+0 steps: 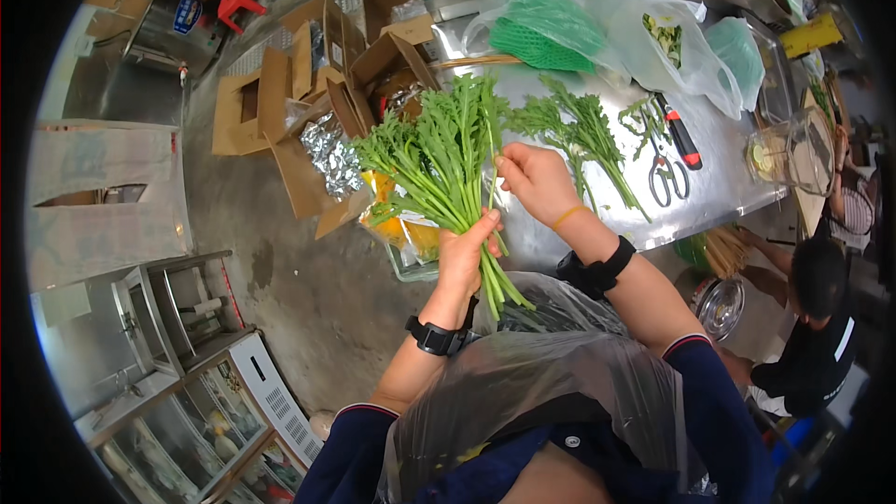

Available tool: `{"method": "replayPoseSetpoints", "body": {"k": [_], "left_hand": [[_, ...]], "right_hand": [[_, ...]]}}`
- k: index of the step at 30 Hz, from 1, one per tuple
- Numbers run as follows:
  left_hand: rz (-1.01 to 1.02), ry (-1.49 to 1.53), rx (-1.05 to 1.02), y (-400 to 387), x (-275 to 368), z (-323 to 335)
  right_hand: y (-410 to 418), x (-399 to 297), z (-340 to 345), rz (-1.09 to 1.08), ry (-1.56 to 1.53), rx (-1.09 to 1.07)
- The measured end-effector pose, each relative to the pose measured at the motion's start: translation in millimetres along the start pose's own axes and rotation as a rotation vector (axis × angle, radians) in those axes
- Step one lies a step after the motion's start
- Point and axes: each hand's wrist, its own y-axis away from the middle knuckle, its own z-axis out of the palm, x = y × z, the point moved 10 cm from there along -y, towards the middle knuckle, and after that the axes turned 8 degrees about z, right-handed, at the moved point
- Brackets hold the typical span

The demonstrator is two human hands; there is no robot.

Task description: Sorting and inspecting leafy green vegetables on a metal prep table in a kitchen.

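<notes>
My left hand point(462, 255) is wrapped around the stems of a bunch of leafy greens point(448, 168), resembling chrysanthemum greens. The leaves fan out above the fist and the cut stem ends stick out below it. At the bunch's right edge, my right hand point(539, 178) pinches a single green stem point(492, 171) between thumb and fingers. Beyond the right hand, loose leafy sprigs point(584, 119) lie on a stainless steel table point(728, 182). Scissors point(668, 178) and a tool with a black and red handle point(679, 131) rest to their right.
Plastic bags point(633, 3) and green netting point(546, 31) occupy the table's far side. Open cardboard boxes point(290, 154) stand left of the table. A clear container point(798, 150) sits at the right. Another person point(805, 336) handles a bundle of thin sticks point(724, 250) there. A glass-topped cabinet point(203, 420) is lower left.
</notes>
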Motion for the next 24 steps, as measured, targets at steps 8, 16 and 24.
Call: {"method": "replayPoseSetpoints", "body": {"k": [8,16,24], "left_hand": [[-0.067,0.018,-0.066,7,0,4],[-0.091,-0.088,-0.061,10,-3,14],[-0.142,-0.001,-0.082,14,-11,32]], "right_hand": [[-4,91,-29,0.612,-0.635,0.087],[-8,40,13,0.374,-0.706,-0.139],[-14,56,-23,0.313,-0.755,-0.132]]}}
